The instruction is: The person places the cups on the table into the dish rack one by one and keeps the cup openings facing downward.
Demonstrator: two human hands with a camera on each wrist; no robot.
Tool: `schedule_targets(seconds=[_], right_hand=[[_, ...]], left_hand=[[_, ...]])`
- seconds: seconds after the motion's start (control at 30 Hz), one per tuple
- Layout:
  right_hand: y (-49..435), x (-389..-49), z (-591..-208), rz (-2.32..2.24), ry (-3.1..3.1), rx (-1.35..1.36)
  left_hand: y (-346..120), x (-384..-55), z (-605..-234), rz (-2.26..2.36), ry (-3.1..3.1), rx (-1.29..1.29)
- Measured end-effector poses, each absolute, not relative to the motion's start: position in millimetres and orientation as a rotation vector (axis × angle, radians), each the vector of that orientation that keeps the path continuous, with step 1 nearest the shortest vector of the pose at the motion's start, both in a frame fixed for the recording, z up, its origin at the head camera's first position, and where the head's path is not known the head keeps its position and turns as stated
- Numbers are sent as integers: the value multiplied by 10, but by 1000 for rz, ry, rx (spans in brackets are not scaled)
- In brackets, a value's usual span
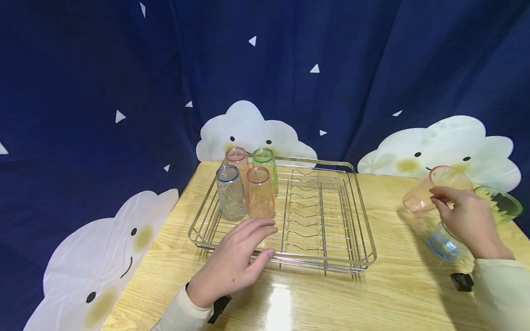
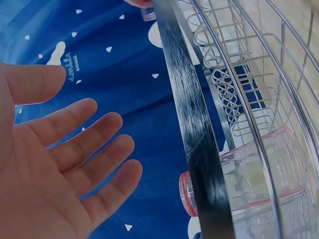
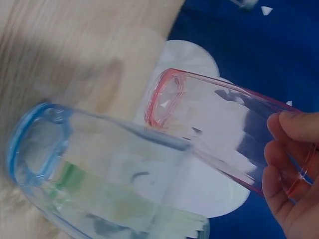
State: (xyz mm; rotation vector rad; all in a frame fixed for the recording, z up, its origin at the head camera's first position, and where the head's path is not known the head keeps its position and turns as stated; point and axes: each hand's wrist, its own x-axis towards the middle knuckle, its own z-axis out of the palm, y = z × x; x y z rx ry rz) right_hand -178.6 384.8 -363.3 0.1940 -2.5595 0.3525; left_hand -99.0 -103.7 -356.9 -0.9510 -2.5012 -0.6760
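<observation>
My right hand [image 1: 468,220] pinches a clear red-tinted glass [image 1: 418,195] near its rim, thumb and fingers on its wall. The glass leans, base to the left. In the right wrist view, the fingers [image 3: 276,154] hold the rim end. Just below that hand stands a blue-tinted glass [image 1: 445,246], partly covered by it; a yellow-green glass [image 1: 507,207] is behind the hand. My left hand [image 1: 238,255] hovers over the front left of the wire dish rack [image 1: 368,230], fingers extended, holding nothing. Its palm [image 2: 45,184] faces the rack rail in the left wrist view.
In the rack's left part several glasses stand upside down: a blue one [image 1: 231,195], an orange-red one [image 1: 261,195], a pink one [image 1: 237,156] and a green one [image 1: 267,161]. A blue curtain [image 1: 281,82] hangs behind the wooden table [image 1: 397,294].
</observation>
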Motion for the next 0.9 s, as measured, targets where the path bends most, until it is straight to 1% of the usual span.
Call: schedule_targets(seconds=[0.4, 0.9], right_hand=[[3742, -1540, -3508, 303, -2384, 240], [3714, -1394, -3422, 435, -2364, 184]], left_hand=[[-992, -1014, -3595, -696, -2479, -997], [-983, -1018, -3602, -706, -2497, -998]])
